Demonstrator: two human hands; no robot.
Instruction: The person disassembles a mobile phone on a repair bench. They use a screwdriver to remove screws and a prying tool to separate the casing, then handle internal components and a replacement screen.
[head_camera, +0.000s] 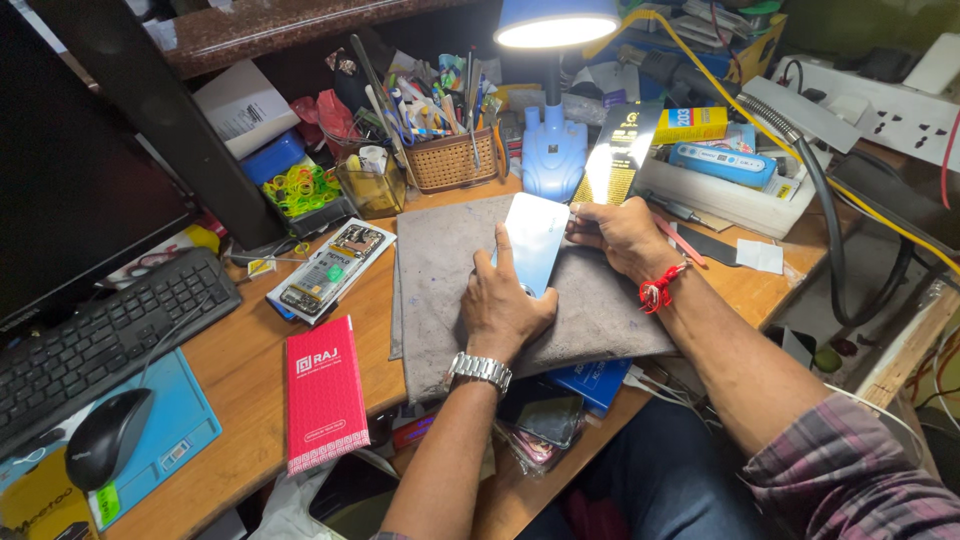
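Observation:
A pale blue phone (535, 237) lies back-up on a grey cloth mat (440, 270) spread over the wooden desk. My left hand (503, 305), with a metal watch at the wrist, presses on the phone's near end, thumb stretched along its left edge. My right hand (622, 235), a red thread tied at its wrist, grips the phone's far right edge with its fingertips. Whether a thin tool sits between those fingers is hidden.
An opened phone with bare circuitry (330, 268) and a red box (322, 392) lie left of the mat. Keyboard (100, 335), mouse (106, 437) and monitor (70, 180) stand at far left. A blue lamp (553, 150), a wicker tool basket (450, 160) and a white tray (715, 190) stand behind.

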